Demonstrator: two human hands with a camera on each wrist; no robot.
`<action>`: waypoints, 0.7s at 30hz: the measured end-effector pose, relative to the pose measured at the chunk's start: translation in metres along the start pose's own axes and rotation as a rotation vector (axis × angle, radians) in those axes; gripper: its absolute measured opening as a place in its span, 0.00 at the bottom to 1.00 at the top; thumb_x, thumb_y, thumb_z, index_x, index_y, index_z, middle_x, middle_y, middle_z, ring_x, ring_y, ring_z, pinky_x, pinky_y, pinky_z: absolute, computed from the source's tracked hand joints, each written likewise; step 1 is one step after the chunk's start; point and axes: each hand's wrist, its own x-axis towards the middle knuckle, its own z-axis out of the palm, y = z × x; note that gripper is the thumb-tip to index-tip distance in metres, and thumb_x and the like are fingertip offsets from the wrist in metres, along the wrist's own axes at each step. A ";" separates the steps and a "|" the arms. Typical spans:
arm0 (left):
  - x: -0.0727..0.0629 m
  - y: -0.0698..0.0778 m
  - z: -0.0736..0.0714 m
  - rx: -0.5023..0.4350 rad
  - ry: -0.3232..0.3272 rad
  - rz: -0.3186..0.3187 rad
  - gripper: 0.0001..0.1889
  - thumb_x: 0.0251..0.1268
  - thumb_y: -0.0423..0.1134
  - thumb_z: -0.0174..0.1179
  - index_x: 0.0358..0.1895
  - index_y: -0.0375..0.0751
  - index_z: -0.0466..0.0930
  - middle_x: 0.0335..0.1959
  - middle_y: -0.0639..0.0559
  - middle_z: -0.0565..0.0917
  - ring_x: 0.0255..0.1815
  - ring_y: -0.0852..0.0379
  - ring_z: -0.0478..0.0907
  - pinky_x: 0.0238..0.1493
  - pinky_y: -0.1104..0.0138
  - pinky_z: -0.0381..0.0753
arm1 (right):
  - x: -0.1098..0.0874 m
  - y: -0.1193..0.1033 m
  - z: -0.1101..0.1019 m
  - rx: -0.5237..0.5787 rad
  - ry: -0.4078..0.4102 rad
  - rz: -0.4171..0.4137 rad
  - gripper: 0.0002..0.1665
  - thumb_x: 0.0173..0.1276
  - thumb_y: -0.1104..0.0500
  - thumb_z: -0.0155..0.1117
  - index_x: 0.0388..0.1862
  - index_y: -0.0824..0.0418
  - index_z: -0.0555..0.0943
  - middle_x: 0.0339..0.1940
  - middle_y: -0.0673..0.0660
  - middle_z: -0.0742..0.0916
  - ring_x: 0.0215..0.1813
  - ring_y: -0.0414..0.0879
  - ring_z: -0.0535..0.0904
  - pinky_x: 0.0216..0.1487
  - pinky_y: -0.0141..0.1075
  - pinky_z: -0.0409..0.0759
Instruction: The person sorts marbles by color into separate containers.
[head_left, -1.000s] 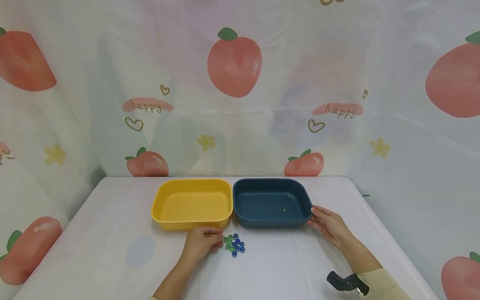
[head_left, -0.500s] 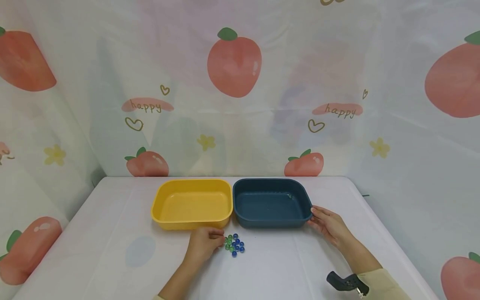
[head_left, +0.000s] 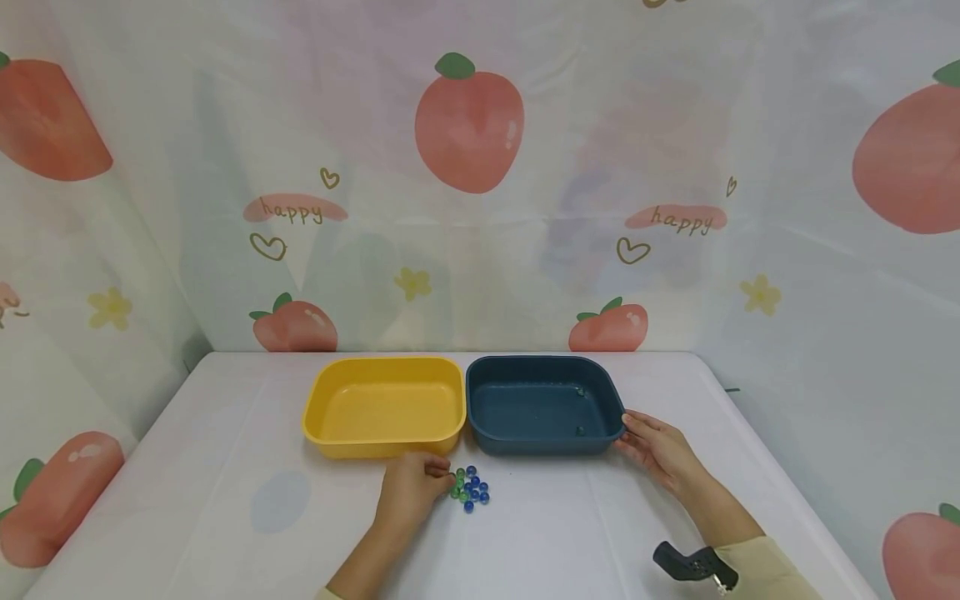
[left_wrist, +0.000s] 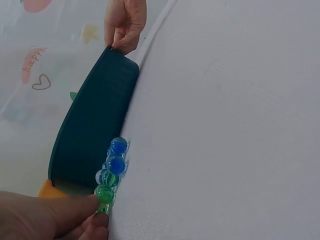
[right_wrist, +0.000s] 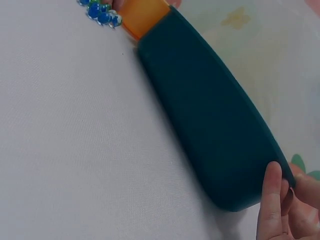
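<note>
At lower centre, a green marble (left_wrist: 104, 194) is apparently touched by the left hand (head_left: 411, 494) for picking, whether pinched cannot be told, the blue tub (head_left: 543, 447) is pinched by the right hand (head_left: 663, 450), and a sure grip seems needed next.

Booth-like setting: peach-print hangings (head_left: 469, 133) around white table (head_left: 570, 533)

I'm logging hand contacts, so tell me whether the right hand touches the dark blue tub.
Touching. The right wrist view shows it: the right hand holds the end of the dark blue tub, a fingertip against its outer wall.
</note>
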 end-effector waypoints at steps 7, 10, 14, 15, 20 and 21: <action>0.000 -0.001 0.000 0.011 0.020 0.028 0.08 0.48 0.31 0.75 0.33 0.38 0.88 0.25 0.55 0.87 0.27 0.63 0.82 0.29 0.72 0.82 | 0.001 0.000 0.000 -0.015 0.004 0.001 0.29 0.75 0.58 0.58 0.68 0.70 0.64 0.37 0.48 0.84 0.40 0.36 0.81 0.47 0.31 0.84; -0.001 -0.003 0.000 0.010 0.031 0.032 0.07 0.48 0.31 0.74 0.33 0.39 0.89 0.25 0.56 0.87 0.27 0.64 0.81 0.29 0.72 0.82 | 0.001 0.001 0.000 -0.012 0.008 0.004 0.29 0.74 0.58 0.58 0.68 0.71 0.64 0.37 0.48 0.84 0.40 0.37 0.82 0.47 0.31 0.85; -0.002 -0.004 0.001 0.012 0.048 0.041 0.06 0.48 0.31 0.74 0.32 0.40 0.89 0.25 0.56 0.87 0.27 0.64 0.82 0.30 0.71 0.82 | 0.000 0.000 0.000 -0.017 -0.002 0.004 0.33 0.75 0.58 0.57 0.71 0.72 0.60 0.38 0.47 0.84 0.41 0.36 0.82 0.47 0.30 0.84; -0.002 -0.004 0.001 0.012 0.051 0.043 0.06 0.48 0.31 0.74 0.32 0.40 0.89 0.25 0.56 0.87 0.27 0.64 0.82 0.30 0.71 0.82 | 0.000 0.000 0.000 -0.019 -0.004 0.003 0.35 0.75 0.58 0.57 0.72 0.73 0.58 0.38 0.47 0.84 0.41 0.36 0.82 0.47 0.30 0.84; -0.003 -0.006 0.001 -0.007 0.051 0.040 0.06 0.49 0.31 0.73 0.32 0.41 0.89 0.25 0.56 0.87 0.28 0.64 0.82 0.30 0.72 0.81 | -0.001 0.000 0.001 -0.029 -0.010 0.007 0.39 0.75 0.57 0.57 0.74 0.74 0.53 0.38 0.47 0.84 0.41 0.36 0.81 0.47 0.29 0.84; -0.003 -0.006 0.001 -0.014 0.049 0.037 0.06 0.49 0.31 0.73 0.33 0.41 0.89 0.25 0.56 0.87 0.28 0.64 0.82 0.30 0.72 0.81 | -0.001 0.000 0.001 -0.030 -0.011 0.008 0.39 0.75 0.57 0.57 0.75 0.74 0.53 0.39 0.47 0.84 0.42 0.36 0.81 0.47 0.29 0.84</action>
